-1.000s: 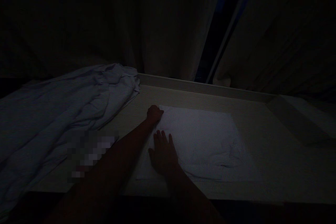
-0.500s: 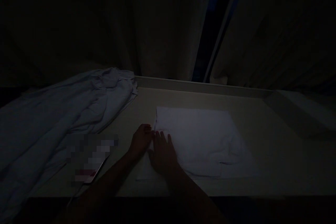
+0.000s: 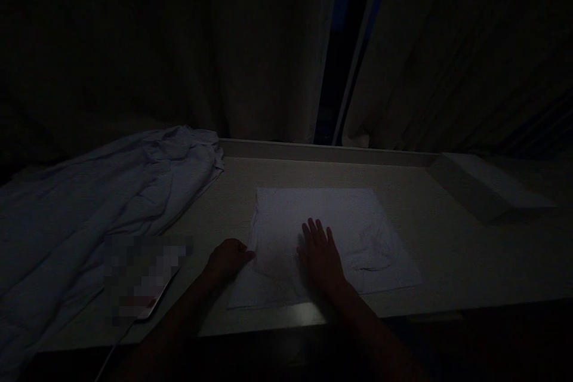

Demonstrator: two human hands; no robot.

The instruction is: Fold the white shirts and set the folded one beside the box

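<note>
the white cloth [image 3: 280, 233] lies flat to the right of the crumpled cloth [image 3: 111, 191], its longer side running away from this one. the left hand [image 3: 229, 258], nearer to the crumpled cloth, seems to pinch the white cloth's left edge; the right hand [image 3: 320, 253], farther from the crumpled cloth, is spread, grasping nothing.

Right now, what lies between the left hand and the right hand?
In the head view, a stretch of the white cloth lies between the left hand, at the cloth's left edge, and the right hand.
</note>
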